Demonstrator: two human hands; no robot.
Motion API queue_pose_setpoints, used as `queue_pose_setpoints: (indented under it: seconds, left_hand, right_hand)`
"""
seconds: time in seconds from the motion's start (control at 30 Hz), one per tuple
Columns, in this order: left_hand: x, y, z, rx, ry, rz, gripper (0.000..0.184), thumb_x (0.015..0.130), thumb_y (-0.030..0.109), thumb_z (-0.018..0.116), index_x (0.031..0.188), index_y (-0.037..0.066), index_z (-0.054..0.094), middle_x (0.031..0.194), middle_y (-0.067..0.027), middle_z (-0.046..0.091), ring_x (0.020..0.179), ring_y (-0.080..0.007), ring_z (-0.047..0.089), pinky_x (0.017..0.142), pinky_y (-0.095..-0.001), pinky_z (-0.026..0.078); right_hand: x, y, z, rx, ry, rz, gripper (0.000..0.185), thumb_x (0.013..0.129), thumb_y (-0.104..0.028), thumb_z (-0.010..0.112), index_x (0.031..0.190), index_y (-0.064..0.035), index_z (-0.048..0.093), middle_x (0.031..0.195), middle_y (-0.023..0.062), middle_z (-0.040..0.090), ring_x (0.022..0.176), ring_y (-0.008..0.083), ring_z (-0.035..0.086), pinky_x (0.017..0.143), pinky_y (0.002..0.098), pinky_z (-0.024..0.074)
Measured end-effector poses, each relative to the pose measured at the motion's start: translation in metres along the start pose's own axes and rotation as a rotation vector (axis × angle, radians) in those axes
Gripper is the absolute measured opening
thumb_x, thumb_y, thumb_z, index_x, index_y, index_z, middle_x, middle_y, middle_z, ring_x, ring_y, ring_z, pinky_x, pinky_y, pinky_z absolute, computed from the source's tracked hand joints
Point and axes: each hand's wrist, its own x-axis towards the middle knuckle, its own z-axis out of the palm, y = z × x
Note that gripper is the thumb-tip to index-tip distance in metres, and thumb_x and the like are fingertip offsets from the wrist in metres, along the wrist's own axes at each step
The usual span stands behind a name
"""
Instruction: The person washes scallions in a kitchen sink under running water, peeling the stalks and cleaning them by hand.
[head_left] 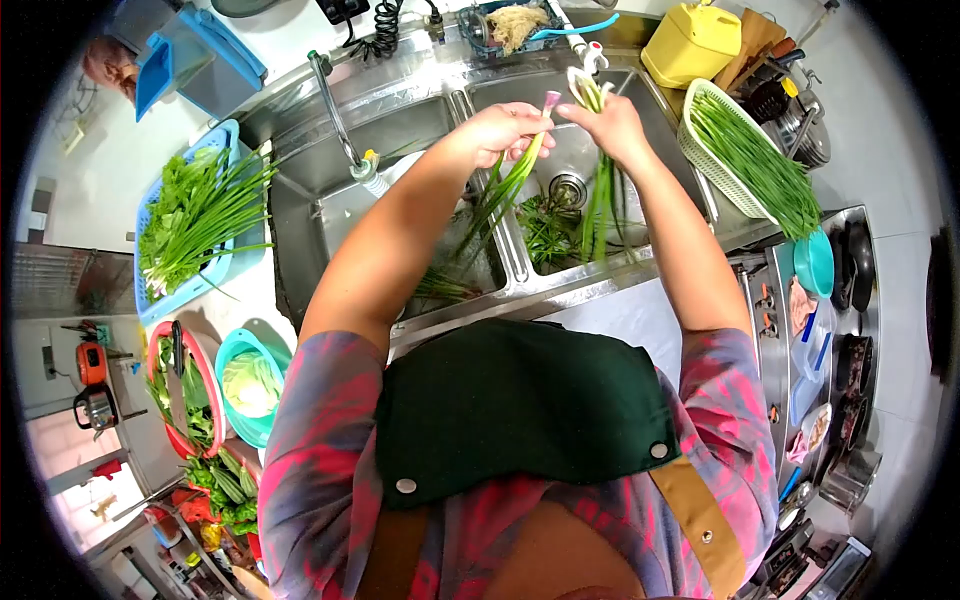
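Steel sink (517, 262), near far edge: left fingers (528, 124) pinch a green onion (520, 175), right fingers (580, 116) grip a bunch (603, 205); probably light, floppy, slippery if wet, best held by pale ends (552, 99).

A slender scallion (522, 172) with a purplish-pink bulb end and long green leaves slants through the left hand's (500, 132) fingers, bulb up, leaves trailing downward. A loose bunch of white-bulbed green scallions (602, 200) hangs nearly upright from the right hand (615, 130), bulbs uppermost.
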Motion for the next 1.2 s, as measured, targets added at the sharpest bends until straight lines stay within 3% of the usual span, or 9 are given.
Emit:
queue_pose_setpoints:
  seconds: [0.17, 0.4, 0.53, 0.73, 0.77, 0.93, 0.97, 1.1, 1.2]
  left_hand:
    - [0.0, 0.002, 0.019, 0.037, 0.062, 0.024, 0.016, 0.081, 0.017, 0.057, 0.092, 0.008, 0.048, 0.083, -0.0065, 0.061, 0.068, -0.0113, 0.061, 0.039, -0.0131, 0.031]
    - [-0.006, 0.004, 0.011, 0.286, 0.023, 0.074, 0.015, 0.081, 0.016, 0.057, 0.088, 0.005, 0.05, 0.075, -0.0054, 0.061, 0.062, -0.0101, 0.059, 0.041, -0.0167, 0.034]
    - [-0.007, -0.004, -0.002, 0.418, 0.026, 0.012, 0.013, 0.083, 0.019, 0.053, 0.086, 0.007, 0.049, 0.074, -0.0048, 0.061, 0.064, -0.0081, 0.058, 0.043, -0.0183, 0.037]
    - [-0.005, 0.007, -0.007, -0.061, 0.254, 0.065, 0.012, 0.087, 0.018, 0.044, 0.088, 0.006, 0.048, 0.079, -0.0074, 0.059, 0.065, -0.0128, 0.058, 0.045, -0.0198, 0.04]
    - [-0.005, 0.01, -0.005, -0.171, 0.282, 0.094, 0.013, 0.088, 0.018, 0.041, 0.089, 0.006, 0.047, 0.078, -0.0075, 0.058, 0.065, -0.0145, 0.057, 0.048, -0.0218, 0.043]
    - [0.011, 0.015, 0.002, -0.311, 0.405, 0.1, 0.018, 0.09, 0.018, 0.036, 0.093, 0.005, 0.048, 0.076, -0.0071, 0.054, 0.067, -0.0179, 0.055, 0.059, -0.031, 0.048]
    - [0.019, 0.016, 0.005, -0.31, 0.441, 0.095, 0.019, 0.09, 0.018, 0.035, 0.094, 0.005, 0.048, 0.076, -0.007, 0.053, 0.066, -0.0183, 0.054, 0.061, -0.0325, 0.048]
    - [0.049, 0.01, 0.008, -0.574, 0.456, 0.218, 0.021, 0.091, 0.022, 0.035, 0.091, 0.005, 0.048, 0.076, -0.0075, 0.05, 0.068, -0.0221, 0.05, 0.057, -0.0374, 0.042]
    - [0.024, 0.034, 0.017, -0.461, 0.778, 0.059, 0.023, 0.09, 0.027, 0.038, 0.097, 0.007, 0.046, 0.075, -0.0053, 0.04, 0.077, -0.0254, 0.049, 0.075, -0.0517, 0.038]
  right_hand:
    - [0.007, -0.018, 0.002, -0.028, -0.025, 0.11, 0.03, 0.069, -0.021, 0.069, 0.088, 0.0013, 0.061, 0.078, 0.0062, 0.063, 0.069, 0.0098, 0.055, 0.064, 0.0242, 0.0439]
    - [0.006, -0.01, -0.012, 0.009, -0.274, -0.205, 0.018, 0.077, -0.011, 0.06, 0.093, -0.0021, 0.061, 0.074, 0.0025, 0.061, 0.065, 0.0074, 0.052, 0.061, 0.0226, 0.0429]
    - [0.023, 0.014, -0.039, -0.231, -0.146, -0.242, 0.017, 0.077, -0.012, 0.059, 0.093, -0.0078, 0.063, 0.073, 0.0051, 0.062, 0.061, 0.0113, 0.054, 0.06, 0.0253, 0.0443]
    - [-0.011, 0.031, -0.016, -0.202, -0.303, 0.232, 0.028, 0.074, -0.024, 0.064, 0.097, -0.0091, 0.06, 0.071, 0.0064, 0.061, 0.051, 0.0133, 0.054, 0.051, 0.0287, 0.0437]
    - [-0.013, 0.071, 0.004, -0.484, -0.349, 0.063, 0.029, 0.073, -0.027, 0.065, 0.094, -0.0075, 0.059, 0.073, 0.0112, 0.061, 0.058, 0.0218, 0.058, 0.057, 0.0318, 0.0455]
    - [-0.007, 0.03, 0.019, -0.125, 0.129, -0.07, 0.022, 0.072, -0.026, 0.065, 0.08, -0.0052, 0.062, 0.06, 0.0043, 0.057, 0.05, 0.011, 0.048, 0.049, 0.0267, 0.0391]
    - [-0.015, -0.012, 0.008, -0.053, -0.047, -0.002, 0.028, 0.072, -0.029, 0.065, 0.085, -0.0044, 0.061, 0.066, 0.0111, 0.059, 0.058, 0.0196, 0.055, 0.06, 0.0313, 0.0435]
    - [0.0, -0.008, 0.022, -0.06, -0.115, -0.092, 0.026, 0.072, -0.027, 0.066, 0.084, -0.0042, 0.061, 0.064, 0.0101, 0.058, 0.057, 0.0174, 0.053, 0.058, 0.0307, 0.0426]
    - [-0.004, -0.016, 0.005, -0.177, -0.137, -0.03, 0.023, 0.073, -0.024, 0.065, 0.084, -0.0049, 0.061, 0.066, 0.0107, 0.058, 0.058, 0.0174, 0.054, 0.059, 0.0309, 0.0431]
